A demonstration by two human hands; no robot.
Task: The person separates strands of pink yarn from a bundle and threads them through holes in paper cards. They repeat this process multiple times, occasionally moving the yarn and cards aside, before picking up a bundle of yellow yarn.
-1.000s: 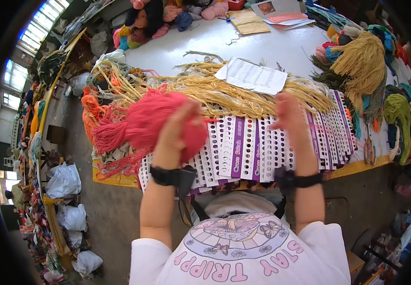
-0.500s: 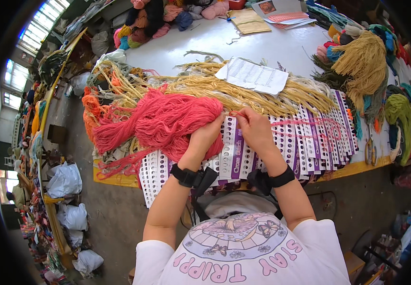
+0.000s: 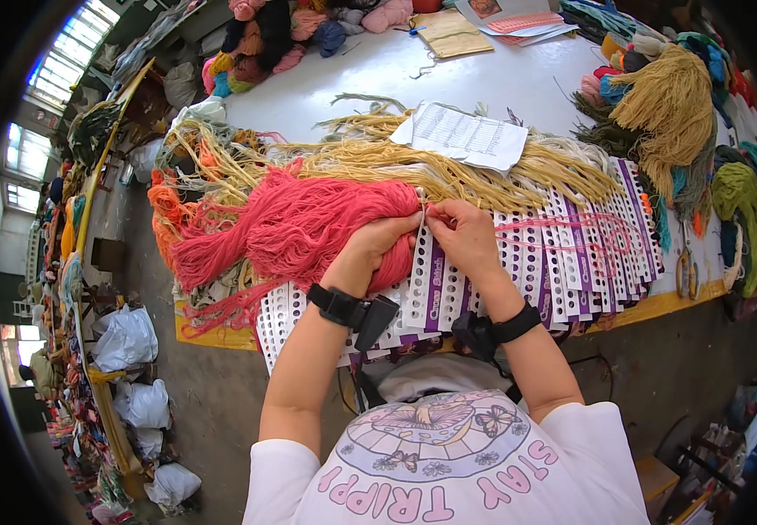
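My left hand is closed round the end of a thick bundle of coral-pink yarn. Close beside it, the fingers of my right hand pinch a pink strand at the top of a punched card. A loose pink thread trails off to the right over the cards. Under both hands lies a row of overlapping white thread cards with round holes and purple bands. Hanks of yellow-tan yarn lie along their far ends. The very tips of the fingers are too small to make out.
A printed paper sheet rests on the yellow yarn. Orange yarn lies at the left. Tan skeins and green skeins are piled at the right, above a pair of scissors. Balls of yarn and a brown folder sit further back.
My right hand has come slightly left, nearer to my left hand, still pinching the strand. My left hand keeps its hold on the pink bundle. The whole view has shifted a little.
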